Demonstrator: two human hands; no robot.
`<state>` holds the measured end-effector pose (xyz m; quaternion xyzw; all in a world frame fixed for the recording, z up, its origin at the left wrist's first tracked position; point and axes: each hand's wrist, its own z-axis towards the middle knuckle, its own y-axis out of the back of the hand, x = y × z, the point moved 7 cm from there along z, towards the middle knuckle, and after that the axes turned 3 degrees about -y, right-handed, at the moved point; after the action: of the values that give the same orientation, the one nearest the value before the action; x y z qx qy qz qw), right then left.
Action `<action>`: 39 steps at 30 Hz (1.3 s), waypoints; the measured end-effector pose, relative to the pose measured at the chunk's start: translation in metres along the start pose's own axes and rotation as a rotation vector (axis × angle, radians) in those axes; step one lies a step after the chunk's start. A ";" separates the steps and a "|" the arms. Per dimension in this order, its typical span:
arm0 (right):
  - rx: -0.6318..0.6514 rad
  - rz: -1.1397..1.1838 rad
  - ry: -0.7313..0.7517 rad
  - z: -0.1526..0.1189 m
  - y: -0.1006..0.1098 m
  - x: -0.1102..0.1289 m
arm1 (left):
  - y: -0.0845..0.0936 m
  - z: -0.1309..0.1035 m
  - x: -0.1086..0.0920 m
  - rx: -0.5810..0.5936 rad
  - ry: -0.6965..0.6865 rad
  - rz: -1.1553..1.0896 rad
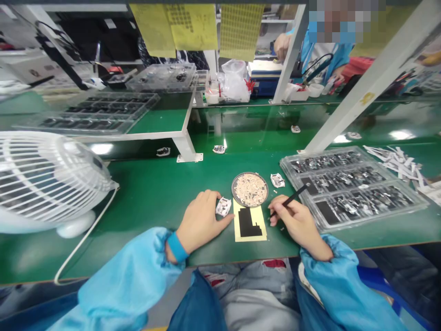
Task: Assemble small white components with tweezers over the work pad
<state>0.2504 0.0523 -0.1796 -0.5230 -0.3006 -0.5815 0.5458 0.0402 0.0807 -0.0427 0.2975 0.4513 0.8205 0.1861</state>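
My left hand (200, 220), with a blue band at the wrist, rests on the green bench. Between its thumb and fingers is a small white-and-silver part (223, 207). In my right hand (292, 220) is a pair of slim black tweezers (295, 195), held like a pen, the tip low by the bench. A yellow sheet (251, 238) bearing a black cut-out shape (246, 224) lies between my hands. Just beyond it sits a round dish (250, 189) full of small beige bits. Another small white part (277, 180) lies right of the dish.
A clear compartment tray (354, 188) of metal and black parts stands at the right, near white strips (396, 163). A white fan (44, 179) and its cord occupy the left. Raised shelf legs (188, 149) stand behind. Across the bench is another person (330, 55).
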 end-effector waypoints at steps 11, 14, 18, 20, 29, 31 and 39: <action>0.086 -0.128 -0.025 0.003 -0.017 -0.009 | -0.006 0.012 -0.039 0.290 0.002 -0.753; 0.099 -0.160 -0.017 0.003 -0.018 -0.006 | -0.026 0.015 -0.052 0.394 0.083 -1.051; 0.110 -0.161 -0.030 0.002 -0.018 -0.004 | -0.045 0.013 -0.050 0.390 0.152 -1.117; 0.096 -0.128 -0.014 0.000 -0.017 -0.003 | -0.049 0.012 -0.046 0.362 0.143 -1.070; -0.182 -0.182 0.645 -0.023 -0.012 0.039 | -0.053 0.015 -0.042 0.352 0.190 -1.134; -0.206 -0.212 0.720 -0.025 -0.014 0.043 | -0.053 0.015 -0.042 0.353 0.197 -1.152; -0.173 -0.225 0.670 -0.023 -0.015 0.040 | -0.052 0.014 -0.041 0.344 0.209 -1.135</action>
<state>0.2349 0.0219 -0.1454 -0.3115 -0.1105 -0.8003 0.5003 0.0828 0.0932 -0.0943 -0.0464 0.6818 0.5330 0.4990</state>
